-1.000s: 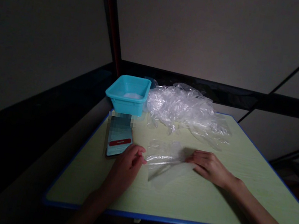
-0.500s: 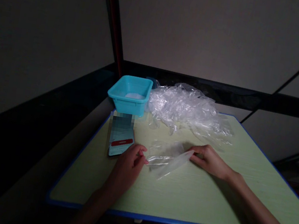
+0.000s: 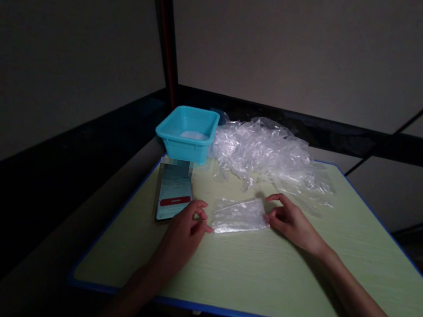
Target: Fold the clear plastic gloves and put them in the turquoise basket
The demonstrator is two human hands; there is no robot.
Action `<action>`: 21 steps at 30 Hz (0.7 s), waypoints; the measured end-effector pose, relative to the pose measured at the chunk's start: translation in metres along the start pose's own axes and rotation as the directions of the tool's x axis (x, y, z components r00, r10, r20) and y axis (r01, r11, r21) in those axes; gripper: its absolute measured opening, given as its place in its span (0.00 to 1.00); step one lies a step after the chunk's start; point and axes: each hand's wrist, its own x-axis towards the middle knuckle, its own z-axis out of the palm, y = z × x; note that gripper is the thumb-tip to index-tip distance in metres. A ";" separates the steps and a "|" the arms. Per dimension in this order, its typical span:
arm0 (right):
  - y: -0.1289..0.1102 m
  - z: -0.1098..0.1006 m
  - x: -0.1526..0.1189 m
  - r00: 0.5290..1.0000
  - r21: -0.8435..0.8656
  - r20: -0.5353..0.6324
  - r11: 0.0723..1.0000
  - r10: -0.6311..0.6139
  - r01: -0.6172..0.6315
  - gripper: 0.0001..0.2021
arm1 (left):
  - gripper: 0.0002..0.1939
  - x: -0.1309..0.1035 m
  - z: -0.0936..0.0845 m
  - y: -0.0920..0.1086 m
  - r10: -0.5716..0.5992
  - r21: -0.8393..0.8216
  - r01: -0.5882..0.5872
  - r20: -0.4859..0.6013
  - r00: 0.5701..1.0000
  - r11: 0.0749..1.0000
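Note:
A clear plastic bag (image 3: 241, 217), folded into a flat rectangle, lies on the table between my two hands. At its left end is my left hand (image 3: 186, 229), fingers apart, the thumb tip by the bag's lower left corner. My right hand (image 3: 292, 222) rests at the right end, its thumb touching the bag's edge and its index finger stretched out above the corner. Neither hand grips the bag.
Behind the folded bag spreads a heap of crumpled clear plastic bags (image 3: 264, 151). To its left stands a turquoise basin (image 3: 186, 149) with something white inside. A phone (image 3: 174, 193) lies close to my left hand. The pale green table (image 3: 256, 283) has a blue edge.
The raised flap of the bag has come down, so it now lies flat and folded. My right hand has let go of it and its fingers have spread.

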 end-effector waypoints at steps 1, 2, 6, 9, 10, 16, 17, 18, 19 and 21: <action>0.000 0.001 0.000 1.000 -0.007 -0.014 1.000 0.005 -0.005 0.16 | 0.09 0.000 0.000 0.001 -0.006 -0.005 0.006 -0.004 1.000 1.000; 0.000 0.003 0.000 1.000 -0.025 -0.029 1.000 0.006 -0.007 0.16 | 0.10 0.000 0.001 0.001 -0.011 -0.009 0.011 -0.007 1.000 1.000; -0.002 0.009 -0.001 0.993 -0.136 -0.113 0.991 -0.016 0.000 0.15 | 0.15 0.001 0.002 0.001 -0.023 -0.011 0.022 -0.011 1.000 1.000; -0.005 0.012 -0.002 0.988 -0.182 -0.151 0.983 -0.018 -0.010 0.14 | 0.19 0.001 0.004 0.002 -0.021 -0.001 0.021 -0.022 1.000 1.000; -0.006 0.013 -0.002 0.987 -0.189 -0.157 0.982 -0.016 -0.014 0.14 | 0.20 0.001 0.004 0.002 -0.019 0.003 0.019 -0.023 1.000 1.000; -0.006 0.015 -0.002 0.982 -0.252 -0.186 0.968 -0.032 -0.016 0.13 | 0.22 0.004 0.005 0.004 -0.013 0.027 0.013 -0.011 1.000 1.000; -0.006 0.016 -0.002 0.981 -0.266 -0.190 0.964 -0.037 -0.015 0.13 | 0.22 0.005 0.005 0.004 -0.013 0.031 0.013 -0.010 1.000 0.999; -0.005 0.016 -0.002 0.980 -0.277 -0.195 0.961 -0.041 -0.015 0.13 | 0.22 0.005 0.004 0.004 -0.013 0.036 0.013 -0.006 1.000 0.999; -0.005 0.017 -0.002 0.979 -0.285 -0.200 0.958 -0.043 -0.016 0.13 | 0.22 0.006 0.004 0.004 -0.013 0.040 0.013 -0.001 1.000 0.999; -0.005 0.018 -0.002 0.977 -0.302 -0.209 0.953 -0.048 -0.018 0.13 | 0.23 0.008 0.004 0.004 -0.012 0.050 0.012 0.013 1.000 0.999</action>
